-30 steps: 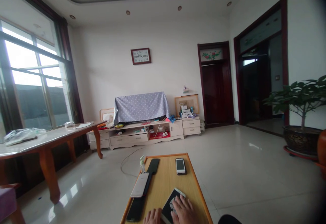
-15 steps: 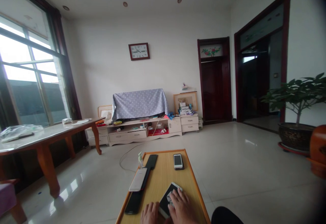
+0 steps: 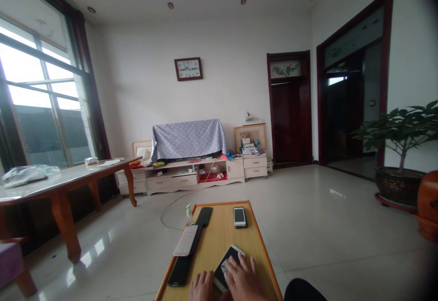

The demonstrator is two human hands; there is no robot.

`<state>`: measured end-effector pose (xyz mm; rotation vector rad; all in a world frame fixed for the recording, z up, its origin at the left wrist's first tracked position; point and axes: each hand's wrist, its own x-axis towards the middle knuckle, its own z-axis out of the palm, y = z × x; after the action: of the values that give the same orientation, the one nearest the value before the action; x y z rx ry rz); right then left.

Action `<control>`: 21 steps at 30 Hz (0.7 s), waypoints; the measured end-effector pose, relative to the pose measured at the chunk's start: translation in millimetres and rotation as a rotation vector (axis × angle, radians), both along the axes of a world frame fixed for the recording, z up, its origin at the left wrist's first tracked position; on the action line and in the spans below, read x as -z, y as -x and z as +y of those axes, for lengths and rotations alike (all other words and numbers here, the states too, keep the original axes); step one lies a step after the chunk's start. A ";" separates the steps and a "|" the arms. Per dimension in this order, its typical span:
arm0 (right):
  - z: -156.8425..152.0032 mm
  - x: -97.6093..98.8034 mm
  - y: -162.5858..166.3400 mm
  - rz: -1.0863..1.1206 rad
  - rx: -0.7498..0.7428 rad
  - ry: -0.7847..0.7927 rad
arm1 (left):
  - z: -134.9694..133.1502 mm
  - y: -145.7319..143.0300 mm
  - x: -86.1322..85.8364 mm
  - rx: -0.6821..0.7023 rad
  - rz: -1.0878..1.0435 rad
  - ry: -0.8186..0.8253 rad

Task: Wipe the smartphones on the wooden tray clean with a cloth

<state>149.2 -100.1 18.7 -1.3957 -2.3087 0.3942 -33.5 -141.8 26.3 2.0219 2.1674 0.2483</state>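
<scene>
With the right hand (image 3: 241,279) loosely spread, not closed, pressed a grey cloth (image 3: 224,265) onto the white-edged phone (image 3: 221,277), laid with long axis slanting away rightward on the tabletop (image 3: 221,235). Set left hand (image 3: 201,286) at its left edge; could not tell whether gripping.

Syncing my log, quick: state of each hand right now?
Left hand: at the left edge of a white-framed smartphone; grip unclear.
Right hand: open, spread over a grey cloth on that smartphone.
</scene>
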 end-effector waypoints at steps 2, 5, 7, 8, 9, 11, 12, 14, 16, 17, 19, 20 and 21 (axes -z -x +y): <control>4.2 1.9 0.2 -0.025 0.140 -0.005 | -2.0 -0.4 -1.0 0.003 -0.014 -0.015; 7.3 4.6 1.8 -0.056 0.192 -0.025 | -6.4 -1.9 -1.4 0.010 -0.032 -0.075; 3.5 6.3 4.3 -0.059 0.129 -0.029 | -9.6 -3.4 -1.4 0.010 -0.042 -0.128; -0.7 7.2 6.0 -0.051 0.073 -0.024 | -11.1 -4.2 -1.4 0.008 -0.044 -0.147; -5.9 8.2 7.8 -0.039 0.002 -0.016 | -12.4 -4.9 -1.4 0.005 -0.047 -0.157; -17.8 9.8 10.7 -0.009 -0.140 -0.005 | -14.3 -6.0 -1.5 -0.003 -0.055 -0.160; -22.9 10.2 11.4 0.000 -0.187 -0.007 | -15.0 -6.3 -1.4 -0.009 -0.063 -0.160; -27.9 8.9 10.3 -0.003 -0.194 -0.021 | -16.1 -6.4 -1.2 -0.018 -0.088 -0.168; -23.7 4.0 5.9 -0.050 -0.103 -0.022 | -17.3 -6.0 -0.6 -0.020 -0.113 -0.188; -18.7 0.3 3.0 -0.087 -0.041 -0.013 | -18.0 -5.7 -0.3 -0.019 -0.124 -0.199; -6.9 -8.0 -2.4 -0.164 0.079 0.009 | -19.5 -5.1 0.0 -0.020 -0.138 -0.215; -2.2 -11.7 -4.0 -0.195 0.123 0.016 | -20.3 -4.9 -0.2 -0.022 -0.142 -0.219; 0.4 -14.5 -4.4 -0.216 0.150 0.018 | -21.1 -4.8 -0.5 -0.025 -0.144 -0.221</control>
<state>153.6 -99.7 33.2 -1.6813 -2.3503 0.2285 -28.7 -162.9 26.8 2.0163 2.1593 0.6415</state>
